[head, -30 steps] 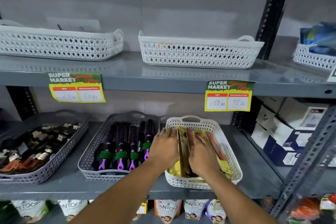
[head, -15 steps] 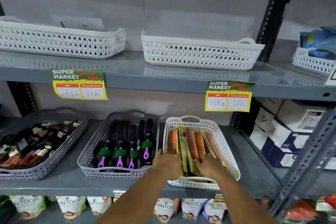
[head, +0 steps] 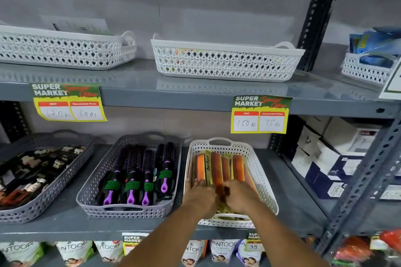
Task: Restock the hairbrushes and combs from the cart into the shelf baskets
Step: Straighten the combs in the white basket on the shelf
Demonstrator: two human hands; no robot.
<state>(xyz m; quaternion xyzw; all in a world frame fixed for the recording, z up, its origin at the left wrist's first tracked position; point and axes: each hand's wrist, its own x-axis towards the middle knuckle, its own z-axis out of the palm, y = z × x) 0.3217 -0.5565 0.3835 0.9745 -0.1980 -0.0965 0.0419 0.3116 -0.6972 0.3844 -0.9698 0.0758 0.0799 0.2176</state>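
Several orange combs [head: 217, 167] in yellow-edged packs lie side by side, lengthwise, in a white lattice basket [head: 263, 178] on the middle shelf. My left hand [head: 201, 198] and my right hand [head: 240, 197] are both inside this basket at its near end. Their fingers are curled over the near ends of the comb packs and meet in the middle. To the left, a grey basket [head: 91, 191] holds several black round hairbrushes [head: 132, 171] with purple handles and green bands. The cart is out of view.
A grey basket of hair clips [head: 65, 180] sits at the far left. The upper shelf carries two white baskets [head: 225, 65] [head: 65, 50], with price tags [head: 260, 115] on its edge. White boxes [head: 325, 158] fill the right bay behind a slanted steel post [head: 368, 180]. Pouches hang below.
Both hands have slid back from the middle of the comb packs to their near ends. The combs now lie spread out and uncovered along the basket.
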